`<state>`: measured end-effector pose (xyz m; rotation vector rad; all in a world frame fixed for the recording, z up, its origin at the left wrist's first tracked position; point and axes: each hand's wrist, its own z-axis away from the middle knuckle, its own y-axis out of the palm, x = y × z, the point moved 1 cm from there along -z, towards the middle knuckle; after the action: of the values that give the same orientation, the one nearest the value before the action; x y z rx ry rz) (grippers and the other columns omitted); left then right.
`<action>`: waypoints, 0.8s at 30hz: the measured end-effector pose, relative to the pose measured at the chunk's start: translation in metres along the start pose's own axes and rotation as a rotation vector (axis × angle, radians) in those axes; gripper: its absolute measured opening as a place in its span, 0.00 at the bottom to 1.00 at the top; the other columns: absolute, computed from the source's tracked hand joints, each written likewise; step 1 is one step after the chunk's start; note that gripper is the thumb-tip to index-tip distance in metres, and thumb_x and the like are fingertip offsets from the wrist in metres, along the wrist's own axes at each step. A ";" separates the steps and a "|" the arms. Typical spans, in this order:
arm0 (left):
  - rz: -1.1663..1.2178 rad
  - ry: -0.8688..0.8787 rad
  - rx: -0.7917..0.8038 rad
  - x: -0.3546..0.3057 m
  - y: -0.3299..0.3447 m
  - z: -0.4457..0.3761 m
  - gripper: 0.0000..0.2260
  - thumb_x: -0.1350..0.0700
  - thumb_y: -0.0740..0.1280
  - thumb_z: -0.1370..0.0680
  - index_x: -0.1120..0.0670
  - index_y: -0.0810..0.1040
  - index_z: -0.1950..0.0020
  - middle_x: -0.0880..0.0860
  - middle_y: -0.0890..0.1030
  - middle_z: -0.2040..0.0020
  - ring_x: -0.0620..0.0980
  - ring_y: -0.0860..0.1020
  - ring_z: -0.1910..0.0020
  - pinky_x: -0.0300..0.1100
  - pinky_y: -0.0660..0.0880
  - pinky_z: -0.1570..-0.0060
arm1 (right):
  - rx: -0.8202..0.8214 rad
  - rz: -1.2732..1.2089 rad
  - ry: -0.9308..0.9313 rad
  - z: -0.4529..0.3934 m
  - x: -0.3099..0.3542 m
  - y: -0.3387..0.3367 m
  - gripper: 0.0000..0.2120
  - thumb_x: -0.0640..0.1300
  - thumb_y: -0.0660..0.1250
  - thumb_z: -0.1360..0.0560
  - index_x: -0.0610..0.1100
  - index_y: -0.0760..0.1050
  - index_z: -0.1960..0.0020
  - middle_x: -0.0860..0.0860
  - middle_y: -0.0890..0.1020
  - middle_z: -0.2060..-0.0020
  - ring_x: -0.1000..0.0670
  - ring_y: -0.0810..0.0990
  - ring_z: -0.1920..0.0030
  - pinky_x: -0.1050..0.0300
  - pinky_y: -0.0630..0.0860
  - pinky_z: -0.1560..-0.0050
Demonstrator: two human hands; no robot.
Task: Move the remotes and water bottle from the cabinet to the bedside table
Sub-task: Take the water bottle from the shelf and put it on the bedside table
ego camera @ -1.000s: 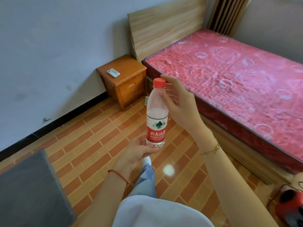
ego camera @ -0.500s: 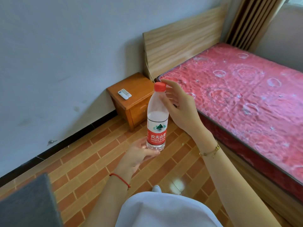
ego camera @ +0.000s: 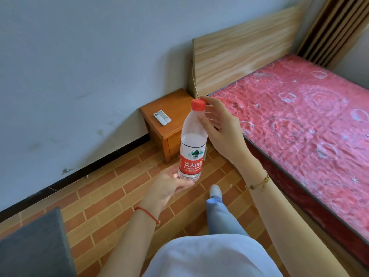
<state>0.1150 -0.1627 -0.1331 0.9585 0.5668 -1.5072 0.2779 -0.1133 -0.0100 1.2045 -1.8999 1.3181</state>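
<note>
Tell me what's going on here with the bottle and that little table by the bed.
A person is carrying a water bottle upright in both hands. The left hand grips its base and the right hand holds it near the red cap. Two remotes already lie side by side on the bedside table, which stands against the wall beside the bed. The bottle is not yet on it.

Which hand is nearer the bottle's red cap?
Right. The right hand has its fingers at the red cap; the left hand supports the water bottle at its base.
</note>
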 end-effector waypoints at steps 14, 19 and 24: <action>0.091 0.028 -0.025 -0.038 -0.022 -0.087 0.22 0.67 0.75 0.29 0.50 0.79 0.38 0.53 0.84 0.42 0.54 0.81 0.40 0.53 0.77 0.37 | 0.094 -0.011 -0.028 -0.097 -0.044 0.027 0.19 0.40 0.64 0.21 0.42 0.68 0.31 0.51 0.81 0.41 0.57 0.80 0.41 0.60 0.77 0.40; 0.077 0.028 -0.043 -0.060 -0.038 -0.150 0.24 0.63 0.77 0.30 0.48 0.78 0.37 0.51 0.83 0.41 0.54 0.80 0.39 0.53 0.77 0.37 | 0.117 0.000 -0.024 -0.156 -0.077 0.040 0.19 0.41 0.64 0.21 0.43 0.68 0.30 0.51 0.81 0.40 0.56 0.80 0.40 0.59 0.77 0.40; 0.054 0.040 -0.040 -0.103 -0.053 -0.217 0.28 0.53 0.79 0.33 0.45 0.77 0.35 0.49 0.82 0.38 0.54 0.79 0.36 0.54 0.75 0.35 | 0.135 -0.024 -0.008 -0.233 -0.109 0.054 0.19 0.40 0.64 0.21 0.43 0.68 0.30 0.51 0.81 0.40 0.55 0.80 0.41 0.63 0.76 0.40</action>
<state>0.1125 0.0796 -0.1755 0.9677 0.5933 -1.4264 0.2660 0.1485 -0.0328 1.2959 -1.8206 1.4502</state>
